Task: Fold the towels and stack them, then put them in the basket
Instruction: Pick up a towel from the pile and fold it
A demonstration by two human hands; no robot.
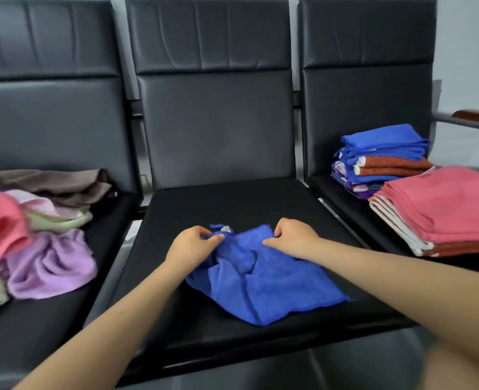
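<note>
Row of three black padded seats against a pale wall, middle seat [232,204] used as the work surface. Centre-low in frame, one blue towel [266,285] lies crumpled and unfolded on that seat, far edge bunched up. Left hand [193,244] pinches the towel's far left corner, fingers curled on the cloth; right hand [294,237] pinches the far edge just right of it, fingers curled too. Neither hand is spread or flat. Looks like the start of a fold on this towel: corners being found, no crease yet. Done so far, judging by the layout: two folded stacks at right of frame, a blue-and-rust stack [381,161] further back, touching or just beside a pink stack [440,206] nearer the camera; layer count per stack too hard to tell. Left to do: the unfolded pile [44,226] at left of frame, roughly five or six loose towels (pink, lilac, pale green, brown, light pink; exact count unclear as they overlap). No basket visible in frame, so the basket step seems not yet done. Counts: three seats, two stacks, one pile, one towel in hand.
</note>
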